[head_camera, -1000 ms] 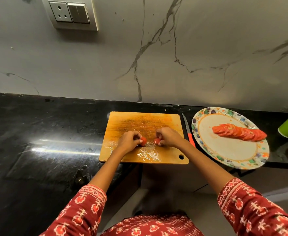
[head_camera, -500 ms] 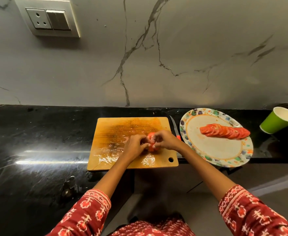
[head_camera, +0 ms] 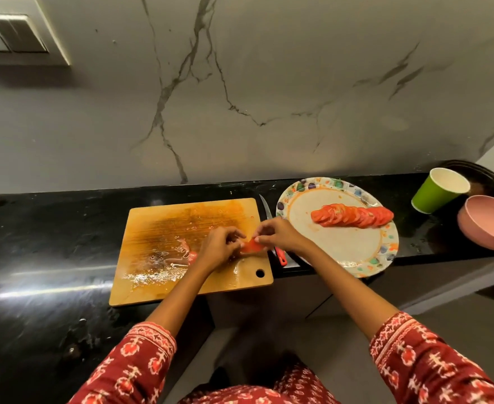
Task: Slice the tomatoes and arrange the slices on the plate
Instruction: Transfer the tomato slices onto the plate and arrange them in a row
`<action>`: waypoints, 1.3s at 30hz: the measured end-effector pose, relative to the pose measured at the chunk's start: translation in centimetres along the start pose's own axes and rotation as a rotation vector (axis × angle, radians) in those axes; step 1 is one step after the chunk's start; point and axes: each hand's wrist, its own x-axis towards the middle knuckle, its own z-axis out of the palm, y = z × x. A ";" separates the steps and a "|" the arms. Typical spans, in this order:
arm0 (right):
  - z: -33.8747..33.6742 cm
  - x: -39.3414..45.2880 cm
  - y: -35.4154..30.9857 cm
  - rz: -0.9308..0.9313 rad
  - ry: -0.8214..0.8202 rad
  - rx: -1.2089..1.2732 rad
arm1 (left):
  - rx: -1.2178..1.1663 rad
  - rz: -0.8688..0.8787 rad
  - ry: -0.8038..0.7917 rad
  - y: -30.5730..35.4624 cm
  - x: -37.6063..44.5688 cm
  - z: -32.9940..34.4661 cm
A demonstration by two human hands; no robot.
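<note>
Far left, high on the marbled wall: a switch plate (head_camera: 12, 33), pushed further toward the frame edge than half a second ago as the view swung right. Below, on the black countertop (head_camera: 44, 240), a wooden cutting board (head_camera: 164, 228), wet and streaked with juice and seeds, with a small tomato scrap (head_camera: 192, 256) lying beside the left wrist. Over the board's right portion, left hand (head_camera: 221, 247) with fingers curled, pinching the near-left edge of a stack of tomato slices (head_camera: 251, 246); right hand (head_camera: 279, 234) meeting it from the other side, thumb and fingertips pinching the same slices. Half a second ago, both hands closed round the stack nearer the board's middle; now shifted toward its right edge, closer to the plate, slices showing between the fingertips. Whether lifted clear of the board or touching it: cannot tell. Just right of the board, a knife (head_camera: 269, 225) lying on the counter, blade pointing to the wall, red handle partly hidden beneath the right hand. Further right, a patterned plate (head_camera: 383, 249) carrying a row of overlapping tomato slices (head_camera: 353, 214). Far right, a green paper cup (head_camera: 435, 193) and a pink bowl (head_camera: 488, 225), the bowl much more fully in view than before.
</note>
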 end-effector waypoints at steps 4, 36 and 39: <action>-4.3 -0.8 1.8 0.056 0.038 0.133 | -0.007 -0.006 -0.003 1.5 1.7 1.2; -13.8 2.5 10.2 0.101 0.172 -0.488 | -0.040 -0.047 -0.099 9.8 13.7 10.0; -13.6 2.4 10.4 0.090 0.163 -0.473 | -0.027 -0.046 -0.110 9.7 13.9 10.1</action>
